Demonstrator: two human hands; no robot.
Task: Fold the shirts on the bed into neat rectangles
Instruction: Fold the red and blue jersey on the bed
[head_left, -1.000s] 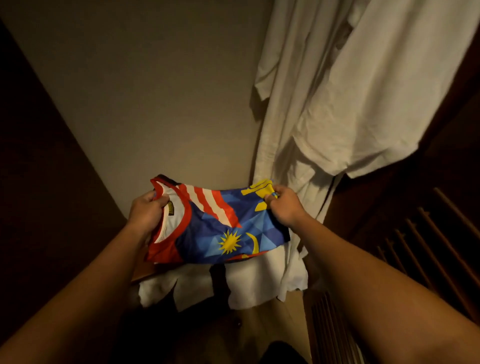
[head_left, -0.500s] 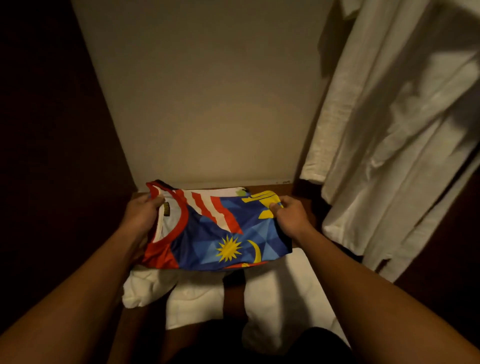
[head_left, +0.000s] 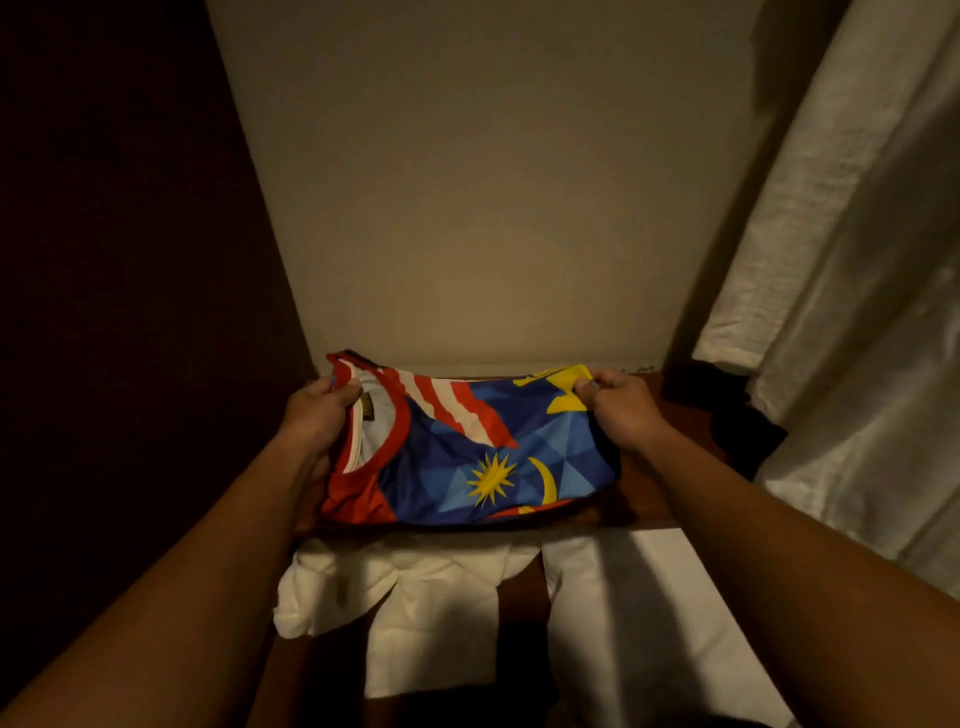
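A folded shirt (head_left: 467, 452) in blue, red, white and yellow, with a yellow star and crescent print, lies flat over a dark wooden shelf (head_left: 644, 499) inside a wardrobe. My left hand (head_left: 317, 415) grips its left end by the red collar. My right hand (head_left: 618, 410) pinches the yellow far-right corner. Both arms reach forward from the bottom of the view.
White garments (head_left: 405, 587) lie crumpled on a lower level below the shelf. White robes or towels (head_left: 841, 260) hang at the right. A beige back wall (head_left: 493, 182) stands behind the shelf and a dark side panel (head_left: 130, 260) closes the left.
The view has swung left and down, so the hanging white cloth now sits further right. The shirt has come down from mid-air onto the wooden shelf, both hands still holding its ends.
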